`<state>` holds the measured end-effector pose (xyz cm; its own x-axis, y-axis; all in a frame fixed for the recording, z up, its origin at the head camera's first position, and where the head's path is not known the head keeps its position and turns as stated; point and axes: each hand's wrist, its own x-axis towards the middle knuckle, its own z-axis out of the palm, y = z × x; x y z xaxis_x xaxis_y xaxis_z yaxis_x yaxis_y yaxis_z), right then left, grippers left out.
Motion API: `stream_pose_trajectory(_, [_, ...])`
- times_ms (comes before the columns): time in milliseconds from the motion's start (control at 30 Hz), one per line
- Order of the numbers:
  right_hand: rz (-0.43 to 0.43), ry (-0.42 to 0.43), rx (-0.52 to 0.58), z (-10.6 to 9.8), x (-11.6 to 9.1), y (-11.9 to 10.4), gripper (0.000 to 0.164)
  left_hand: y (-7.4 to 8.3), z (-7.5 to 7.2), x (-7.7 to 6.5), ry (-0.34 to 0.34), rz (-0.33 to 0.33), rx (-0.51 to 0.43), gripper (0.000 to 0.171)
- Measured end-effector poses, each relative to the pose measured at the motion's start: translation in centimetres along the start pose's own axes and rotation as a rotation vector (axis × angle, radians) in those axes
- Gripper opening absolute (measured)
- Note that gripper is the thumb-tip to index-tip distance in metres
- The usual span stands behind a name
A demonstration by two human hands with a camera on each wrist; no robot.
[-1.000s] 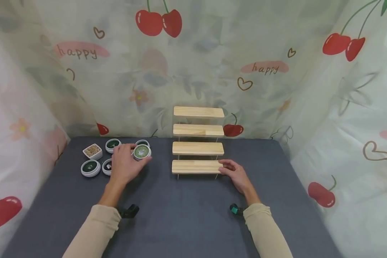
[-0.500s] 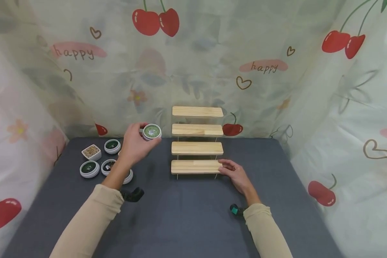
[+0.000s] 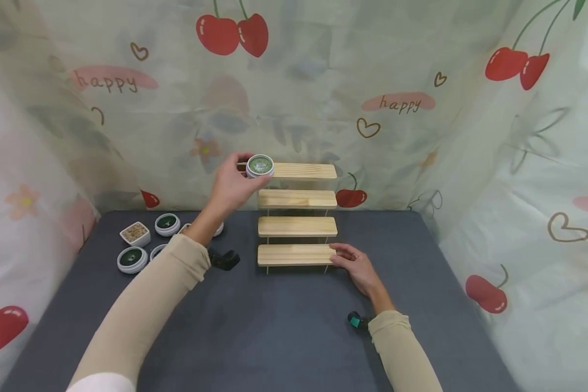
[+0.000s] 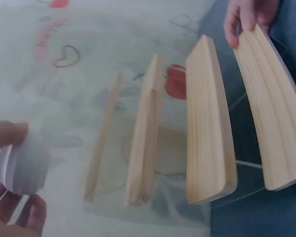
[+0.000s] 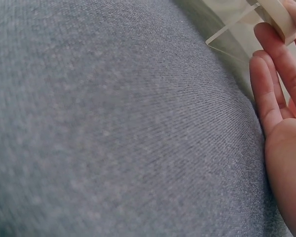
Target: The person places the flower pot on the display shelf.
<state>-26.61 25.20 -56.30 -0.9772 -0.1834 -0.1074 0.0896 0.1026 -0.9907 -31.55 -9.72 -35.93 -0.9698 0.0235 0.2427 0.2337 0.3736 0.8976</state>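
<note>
My left hand pinches a small round white pot with a green top between thumb and fingers. It is in the air by the left end of the top step of a tiered wooden display stand, hiding that end from the head view. In the left wrist view the pot looks blurred and stands apart from the steps. My right hand grips the right end of the lowest step, thumb above and fingertips below, as the right wrist view of the step's end shows.
At the left back of the dark table stand several more round white pots, partly hidden by my left arm. A square white dish of beige bits is among them. A printed curtain hangs behind and at both sides.
My left hand has lifted the green-topped pot from the group at left and carried it right and up to the top step's height. The right hand stays on the lowest step.
</note>
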Motion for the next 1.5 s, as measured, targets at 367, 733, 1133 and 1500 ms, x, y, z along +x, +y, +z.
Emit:
stream_pose_trajectory(367, [-0.001, -0.006, -0.003, 0.1, 0.1, -0.2, 0.052, 2.3, 4.5, 4.3, -0.021, 0.000, -0.136, 0.067])
stream_pose_trajectory(733, [0.009, 0.014, -0.022, -0.6, -0.2, 0.0, 0.050, 2.6, 9.3, 6.4, -0.069, -0.063, -0.246, 0.062])
stream_pose_trajectory(1133, [-0.016, -0.002, -0.018, -0.6, -0.1, 0.1, 0.050, 1.2, 11.5, 7.3, -0.050, -0.061, -0.269, 0.064])
stream_pose_trajectory(1500, [-0.022, 0.000, -0.030, -0.6, -0.1, 0.3, 0.049, 1.5, 12.9, 7.4, -0.068, -0.062, -0.209, 0.066])
